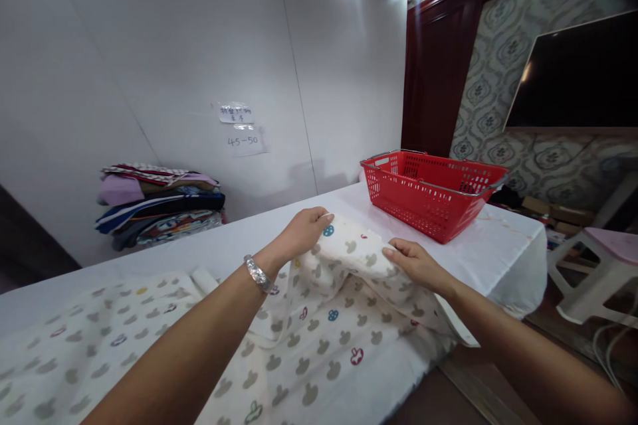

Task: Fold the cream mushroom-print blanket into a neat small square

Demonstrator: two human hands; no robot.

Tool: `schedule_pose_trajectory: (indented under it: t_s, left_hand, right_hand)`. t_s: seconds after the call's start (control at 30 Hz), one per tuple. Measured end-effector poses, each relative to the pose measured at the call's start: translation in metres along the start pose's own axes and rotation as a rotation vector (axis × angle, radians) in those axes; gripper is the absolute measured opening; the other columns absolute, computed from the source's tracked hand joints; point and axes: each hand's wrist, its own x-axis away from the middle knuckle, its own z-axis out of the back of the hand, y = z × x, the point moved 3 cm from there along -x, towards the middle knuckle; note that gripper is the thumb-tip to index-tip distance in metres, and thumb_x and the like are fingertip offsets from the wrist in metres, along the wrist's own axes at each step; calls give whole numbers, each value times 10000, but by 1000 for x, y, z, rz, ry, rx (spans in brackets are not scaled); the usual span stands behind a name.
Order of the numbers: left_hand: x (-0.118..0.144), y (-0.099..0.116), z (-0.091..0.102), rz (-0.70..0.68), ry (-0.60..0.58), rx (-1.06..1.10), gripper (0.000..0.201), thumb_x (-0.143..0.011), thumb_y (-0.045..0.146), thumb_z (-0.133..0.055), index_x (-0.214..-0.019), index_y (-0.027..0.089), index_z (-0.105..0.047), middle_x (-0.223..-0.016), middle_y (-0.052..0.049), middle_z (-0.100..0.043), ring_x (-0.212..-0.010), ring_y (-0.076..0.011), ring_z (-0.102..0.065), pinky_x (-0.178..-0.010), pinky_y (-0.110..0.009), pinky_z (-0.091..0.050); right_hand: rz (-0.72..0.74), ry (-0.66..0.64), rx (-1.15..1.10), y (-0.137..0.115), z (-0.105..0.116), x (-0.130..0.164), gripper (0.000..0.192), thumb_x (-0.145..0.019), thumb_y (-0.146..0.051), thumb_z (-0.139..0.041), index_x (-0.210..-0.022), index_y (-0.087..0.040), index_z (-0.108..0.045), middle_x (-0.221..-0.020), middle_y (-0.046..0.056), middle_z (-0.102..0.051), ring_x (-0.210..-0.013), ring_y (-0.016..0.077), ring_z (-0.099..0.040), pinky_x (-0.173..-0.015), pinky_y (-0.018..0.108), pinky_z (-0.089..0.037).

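Observation:
A white cloth printed with grey and coloured mushroom shapes spreads across the near side of the table, its folds running off to the left. My left hand, with a silver bracelet at the wrist, pinches the cloth's far edge between thumb and fingers. A short way to the right, my right hand grips the same edge, thumb on top. Between the two hands the edge is raised off the table, and the fabric drapes down toward me in loose folds. Whether the cloth is a garment or a sheet I cannot tell.
A red plastic basket with metal handles stands at the table's far right. Folded clothes are stacked at the back left against a white wall. The table ends at the right, beside a white and pink stool.

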Motion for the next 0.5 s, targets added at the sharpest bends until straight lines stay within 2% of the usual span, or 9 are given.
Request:
schedule_pose_trajectory:
  t_s: [0.07,0.13,0.2,0.23,0.3,0.33,0.4,0.5]
  left_hand:
    - [0,3,-1,3,-22,25,306,-811,436,-395,-672,186,-503,-654,18,-505,-601,-123,-441,-565,-246,-348]
    - [-1,9,-3,-2,-43,38,298,-812,426,-394,-678,185,-505,-661,17,-513,-603,-123,-443,-569,-247,-348]
    - [-2,17,-5,-19,-57,25,288,-813,409,-394,-660,184,-492,-653,19,-506,-599,-121,-435,-561,-244,-337]
    - [-2,20,-6,-33,-61,15,287,-813,401,-393,-646,185,-478,-642,21,-496,-593,-119,-425,-554,-242,-328]
    - [-2,27,-10,-64,-74,2,289,-816,388,-386,-622,185,-454,-620,25,-476,-577,-115,-406,-542,-242,-315]
    - [-2,30,-12,-74,-86,1,289,-818,383,-383,-620,185,-454,-617,25,-475,-573,-115,-404,-542,-243,-314]
    - [-2,35,-16,-94,-112,10,285,-820,376,-379,-637,182,-481,-625,20,-492,-581,-117,-422,-550,-246,-323]
    - [-1,39,-21,-112,-125,27,290,-819,380,-385,-661,174,-514,-632,14,-508,-592,-118,-443,-544,-247,-326]
  right_hand:
    - [17,-33,102,1,2,-5,355,-823,-491,-493,-657,-177,-495,-573,-55,-429,-522,83,-392,-464,204,-313]
    - [51,-54,183,-1,2,-9,343,-835,-472,-481,-681,-173,-552,-643,-26,-521,-598,107,-477,-525,222,-387]
    - [94,-13,185,-7,1,-13,311,-844,-453,-479,-900,-182,-622,-897,35,-621,-815,155,-562,-684,274,-461]
    - [116,16,157,-12,0,-15,346,-844,-446,-487,-1056,-196,-598,-1057,63,-608,-941,175,-558,-769,305,-465]
    - [152,42,76,-22,-5,-19,504,-835,-440,-518,-1287,-229,-451,-1270,89,-511,-1097,194,-510,-871,348,-446]
    - [168,37,34,-28,-8,-21,557,-830,-442,-529,-1331,-237,-398,-1296,92,-491,-1116,197,-504,-882,356,-445]
    - [196,12,-42,-41,-15,-26,558,-822,-454,-540,-1319,-232,-413,-1231,87,-542,-1066,198,-538,-852,349,-466]
    - [175,35,-136,-56,-21,-33,441,-807,-480,-549,-1155,-209,-539,-986,55,-635,-854,176,-600,-708,296,-499]
